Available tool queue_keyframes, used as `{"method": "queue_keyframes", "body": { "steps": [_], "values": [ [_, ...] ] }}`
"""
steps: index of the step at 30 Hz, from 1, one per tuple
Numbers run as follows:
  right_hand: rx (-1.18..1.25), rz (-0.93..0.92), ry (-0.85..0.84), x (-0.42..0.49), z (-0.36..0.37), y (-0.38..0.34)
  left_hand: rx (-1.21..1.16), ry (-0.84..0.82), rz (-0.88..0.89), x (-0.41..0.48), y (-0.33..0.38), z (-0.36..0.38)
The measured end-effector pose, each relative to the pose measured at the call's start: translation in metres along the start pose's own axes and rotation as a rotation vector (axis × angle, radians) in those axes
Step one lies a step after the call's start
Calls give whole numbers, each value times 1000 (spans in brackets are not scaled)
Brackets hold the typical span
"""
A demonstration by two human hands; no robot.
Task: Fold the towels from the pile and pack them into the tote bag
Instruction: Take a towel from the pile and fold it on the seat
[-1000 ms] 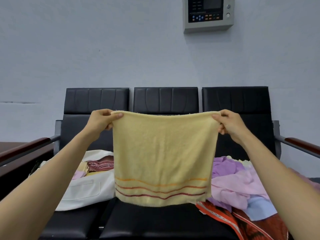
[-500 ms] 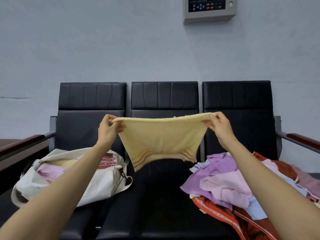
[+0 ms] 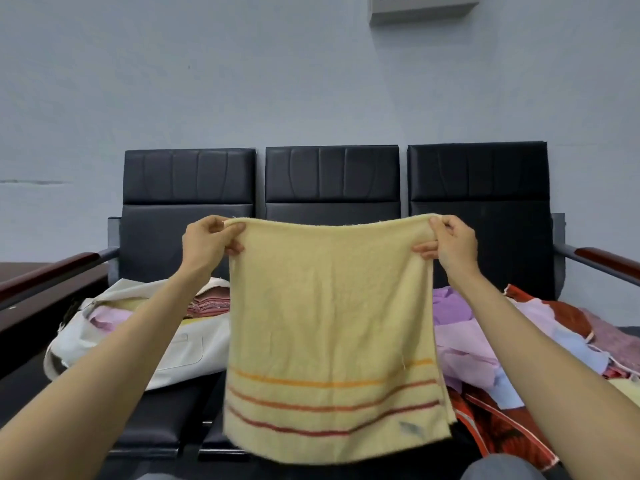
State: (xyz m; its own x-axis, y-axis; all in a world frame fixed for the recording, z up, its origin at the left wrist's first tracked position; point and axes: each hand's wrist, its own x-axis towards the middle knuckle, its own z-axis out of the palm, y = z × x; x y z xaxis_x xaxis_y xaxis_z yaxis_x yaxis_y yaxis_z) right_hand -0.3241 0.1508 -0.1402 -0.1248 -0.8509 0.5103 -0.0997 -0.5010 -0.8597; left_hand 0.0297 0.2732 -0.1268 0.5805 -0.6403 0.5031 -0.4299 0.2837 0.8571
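yellow towel [image 3: 332, 323] hangs flat, top corners pinched by left hand [image 3: 207, 242] and right hand [image 3: 450, 242]

We see three black padded seats [image 3: 332, 174] joined in a row against a pale grey wall [image 3: 173, 81]. The left armrest [image 3: 48, 271] and the right armrest [image 3: 606, 259] carry reddish wooden tops. A grey wall panel [image 3: 424, 10] hangs above, cut by the top edge.
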Motion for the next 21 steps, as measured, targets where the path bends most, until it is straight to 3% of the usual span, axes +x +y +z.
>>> {"method": "queue_keyframes", "body": {
  "steps": [6,13,18,21],
  "values": [
    [-25,291,-163,13,22,81,2,-128,-308,7,-79,28],
    [-13,407,-169,0,41,170,-25,-108,-424,-4,-176,73],
    [-227,455,-353,-41,15,211,4,-334,-521,-54,-212,66],
    [-240,461,-442,-61,-5,198,51,-452,-458,-74,-217,44]
  ]
}}
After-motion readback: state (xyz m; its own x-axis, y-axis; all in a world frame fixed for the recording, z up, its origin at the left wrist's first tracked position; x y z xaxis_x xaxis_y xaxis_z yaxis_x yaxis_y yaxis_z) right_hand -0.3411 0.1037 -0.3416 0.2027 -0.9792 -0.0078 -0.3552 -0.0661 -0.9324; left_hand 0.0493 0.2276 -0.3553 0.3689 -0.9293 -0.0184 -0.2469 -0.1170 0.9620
